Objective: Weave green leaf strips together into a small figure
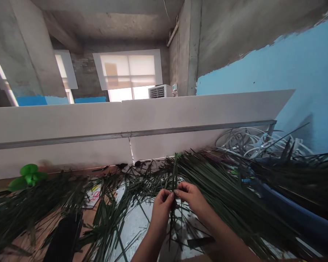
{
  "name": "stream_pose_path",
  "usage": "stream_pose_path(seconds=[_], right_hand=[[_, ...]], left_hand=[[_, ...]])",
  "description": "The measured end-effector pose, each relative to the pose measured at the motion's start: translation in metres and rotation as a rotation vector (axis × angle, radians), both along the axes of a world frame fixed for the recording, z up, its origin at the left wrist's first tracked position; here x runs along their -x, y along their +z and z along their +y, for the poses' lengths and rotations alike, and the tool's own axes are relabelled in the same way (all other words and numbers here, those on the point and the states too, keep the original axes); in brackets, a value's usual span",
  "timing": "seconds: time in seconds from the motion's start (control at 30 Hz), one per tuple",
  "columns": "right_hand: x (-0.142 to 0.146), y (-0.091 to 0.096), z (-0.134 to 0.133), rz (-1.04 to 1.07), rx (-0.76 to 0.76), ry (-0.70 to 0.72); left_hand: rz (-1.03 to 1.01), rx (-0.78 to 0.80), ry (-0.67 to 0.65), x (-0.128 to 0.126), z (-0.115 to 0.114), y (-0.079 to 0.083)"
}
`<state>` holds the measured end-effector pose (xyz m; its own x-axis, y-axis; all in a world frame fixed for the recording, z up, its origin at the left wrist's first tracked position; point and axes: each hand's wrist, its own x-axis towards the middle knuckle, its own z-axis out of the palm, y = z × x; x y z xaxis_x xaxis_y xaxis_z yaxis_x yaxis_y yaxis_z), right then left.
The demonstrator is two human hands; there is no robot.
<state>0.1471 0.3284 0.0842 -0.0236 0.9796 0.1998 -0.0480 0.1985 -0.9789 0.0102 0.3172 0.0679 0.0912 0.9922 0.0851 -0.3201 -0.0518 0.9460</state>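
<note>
My left hand point(163, 204) and my right hand point(191, 194) meet near the middle of the head view, thumbs and forefingers pinched close together. Between them runs a narrow green leaf strip point(175, 169), standing roughly upright above the fingertips. Thin stems and strips hang down below my hands. Exactly how the pieces cross at the fingertips is too small to make out. To the right lies a large bundle of long green leaves point(213, 185). More cut leaf strips point(106, 218) are scattered to the left, over a pale surface point(131, 218).
A white partition point(153, 116) with a metal rail runs behind the leaves. Coiled white strips point(251, 142) lie at the back right, near a blue container point(289, 211) holding dark leaves. A black object point(64, 236) and a bright green object point(30, 174) are at the left.
</note>
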Motion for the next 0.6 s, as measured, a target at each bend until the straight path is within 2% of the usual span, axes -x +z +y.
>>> stream_pose_path(seconds=[0.37, 0.6], right_hand=[[0.006, -0.006, 0.000, 0.094, 0.029, 0.021], [-0.005, 0.007, -0.003, 0.210, 0.074, 0.001]], left_hand=[[-0.113, 0.032, 0.066, -0.004, -0.004, 0.000], [-0.155, 0.056, 0.192, 0.014, 0.008, 0.001]])
